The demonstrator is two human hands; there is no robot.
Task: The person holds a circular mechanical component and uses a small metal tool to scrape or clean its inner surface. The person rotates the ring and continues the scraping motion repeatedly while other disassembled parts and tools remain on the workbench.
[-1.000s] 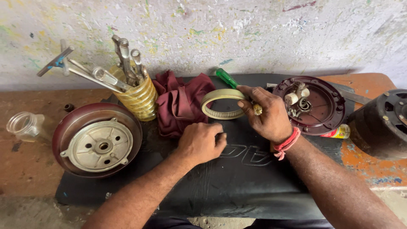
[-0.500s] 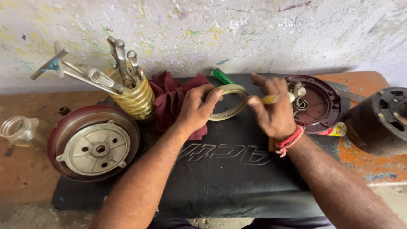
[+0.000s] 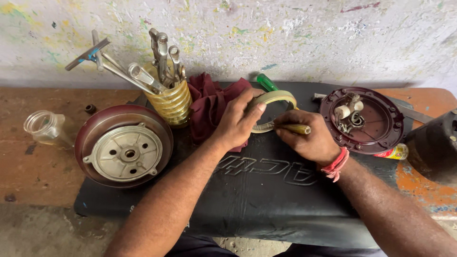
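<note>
Both hands work on one thing: the left hand (image 3: 236,121) has its grip closed over the near-left rim of a pale yellow-green ring of tape (image 3: 272,110), thumb stretched along the ring's top, while the right hand (image 3: 312,140) holds a narrow grip around a yellowish tool handle (image 3: 295,128) whose tip meets the ring's lower edge. A red band sits on the right wrist. The ring stands tilted on a black padded mat (image 3: 266,190) that covers the middle of the surface, close to the mat's far edge.

Just behind the ring a green handle (image 3: 266,82) pokes out. A dark red cloth (image 3: 209,104) is bunched under and to the left of the left hand. Beside the cloth, a yellow ribbed can (image 3: 172,102) holds wrenches and other metal tools. At the mat's left edge lies a maroon round cover with a grey metal hub (image 3: 124,146). A clear plastic jar (image 3: 45,127) stands near the surface's left edge. Right of the hands rests a second maroon round cover (image 3: 364,119) carrying small parts, and a dark round housing (image 3: 433,145) sits at the right edge.
</note>
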